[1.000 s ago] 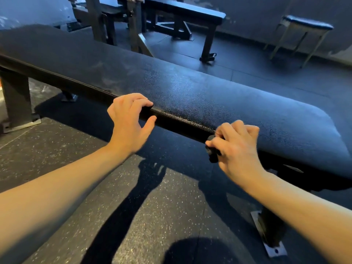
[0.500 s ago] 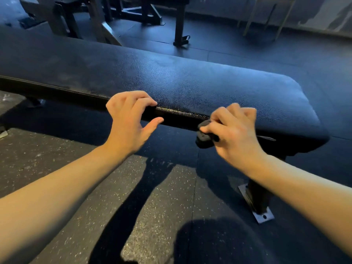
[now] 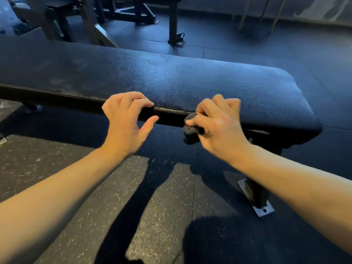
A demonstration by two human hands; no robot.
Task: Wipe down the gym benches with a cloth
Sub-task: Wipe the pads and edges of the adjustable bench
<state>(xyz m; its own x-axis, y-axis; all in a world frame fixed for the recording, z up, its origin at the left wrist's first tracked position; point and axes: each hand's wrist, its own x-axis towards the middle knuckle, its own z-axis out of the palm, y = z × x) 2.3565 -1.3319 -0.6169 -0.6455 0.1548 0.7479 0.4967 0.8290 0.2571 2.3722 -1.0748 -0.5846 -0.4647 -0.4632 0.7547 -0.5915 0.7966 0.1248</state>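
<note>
the black gym bench spans the view. the left hand rests loosely bent fingertips on its near edge, grasping nothing. the right hand grips a wadded dark cloth against that same edge.

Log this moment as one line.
step: wiping bench edge | left hand: rests on bench edge | right hand: grips cloth at edge
</note>
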